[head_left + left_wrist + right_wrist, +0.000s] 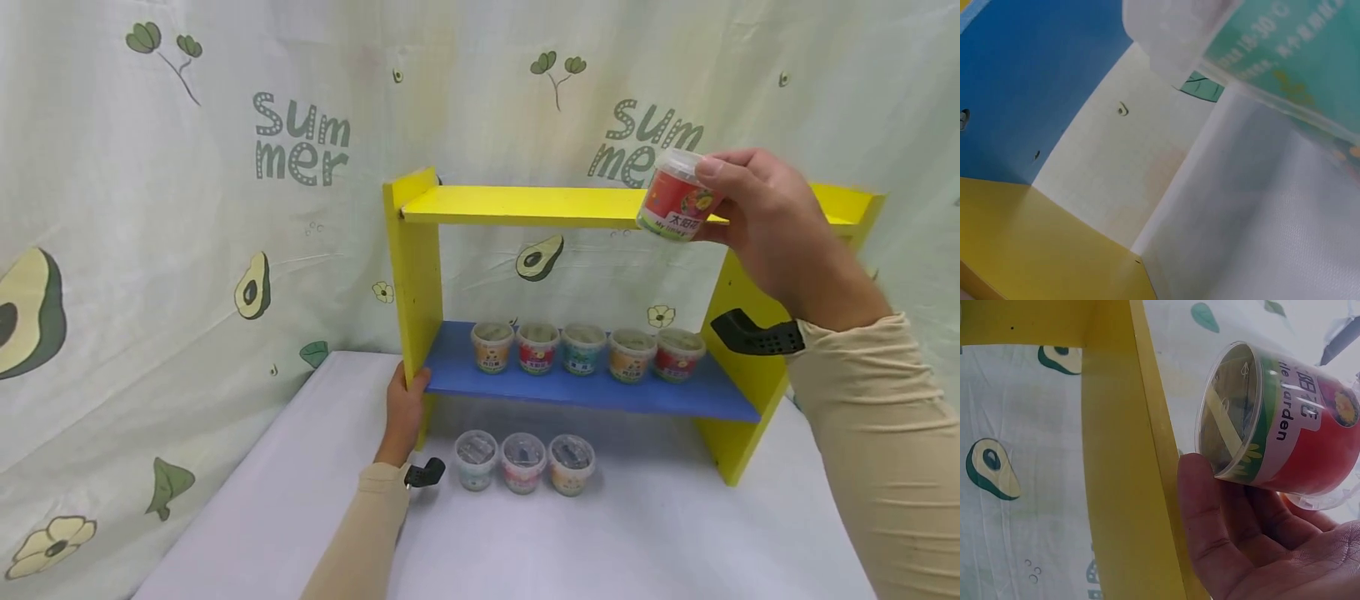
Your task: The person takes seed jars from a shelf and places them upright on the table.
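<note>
Nearest the head camera, two beige sleeves reach out over the white table (285, 508). Going left to right: the left hand (403, 414) rests against the yellow shelf unit's left upright (416, 275), thumb on its front edge near the blue lower shelf (525, 385); whether the fingers wrap behind the post cannot be told. It seems to steady the frame, and is best kept pressing there.

Three clear-lidded cups (522, 461) stand on the table under the blue shelf, and five more (585, 348) line its back edge.

Further right, the right hand (765, 221) pinches a red-labelled cup (672, 198) between thumb and curled fingers, tilted, in the air in front of the right part of the yellow top shelf (525, 205). In the right wrist view the cup (1285, 422) lies sideways on the fingers (1210, 519), just beside a yellow board (1122, 462).

Judging from this, placing goes well if the cup is turned upright, its base clears the shelf's front edge, and the fingers release only once it sits flat.
</note>
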The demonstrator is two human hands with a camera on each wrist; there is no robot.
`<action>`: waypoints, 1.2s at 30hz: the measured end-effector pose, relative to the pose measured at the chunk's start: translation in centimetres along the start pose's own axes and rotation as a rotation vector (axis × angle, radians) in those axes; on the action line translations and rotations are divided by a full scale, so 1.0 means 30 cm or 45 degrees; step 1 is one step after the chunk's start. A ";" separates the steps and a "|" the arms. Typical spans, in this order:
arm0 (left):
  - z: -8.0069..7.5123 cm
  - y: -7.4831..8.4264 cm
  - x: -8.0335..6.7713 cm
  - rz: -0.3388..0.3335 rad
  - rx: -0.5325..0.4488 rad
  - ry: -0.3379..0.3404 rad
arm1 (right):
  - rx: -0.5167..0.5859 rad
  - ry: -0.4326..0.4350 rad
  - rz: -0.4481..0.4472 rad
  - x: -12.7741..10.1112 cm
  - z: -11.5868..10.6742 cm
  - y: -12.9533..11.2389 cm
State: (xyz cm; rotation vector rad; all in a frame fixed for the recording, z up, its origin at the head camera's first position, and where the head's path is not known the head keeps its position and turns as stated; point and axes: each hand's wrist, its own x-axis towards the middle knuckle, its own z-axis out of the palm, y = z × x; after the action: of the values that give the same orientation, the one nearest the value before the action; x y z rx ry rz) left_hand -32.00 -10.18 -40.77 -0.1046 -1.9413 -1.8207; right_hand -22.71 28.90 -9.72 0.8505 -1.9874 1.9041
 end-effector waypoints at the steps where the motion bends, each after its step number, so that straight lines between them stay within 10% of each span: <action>1: -0.002 -0.006 -0.004 -0.010 -0.003 -0.002 | -0.016 0.002 0.011 -0.010 -0.002 0.008; 8: -0.011 -0.021 -0.029 -0.034 -0.013 -0.005 | 0.030 -0.006 0.043 -0.077 -0.010 0.077; 27: -0.007 -0.002 0.005 0.044 -0.015 -0.037 | -0.564 0.010 0.232 -0.271 -0.072 0.307; 36: -0.018 -0.003 0.002 0.029 -0.033 -0.024 | -0.556 -0.069 0.306 -0.309 -0.044 0.391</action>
State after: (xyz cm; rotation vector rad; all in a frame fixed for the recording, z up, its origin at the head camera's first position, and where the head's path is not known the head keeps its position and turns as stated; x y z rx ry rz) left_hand -31.93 -10.72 -40.84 -0.1521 -1.9219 -1.8365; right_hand -22.30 31.96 -24.42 0.5685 -2.5009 1.4681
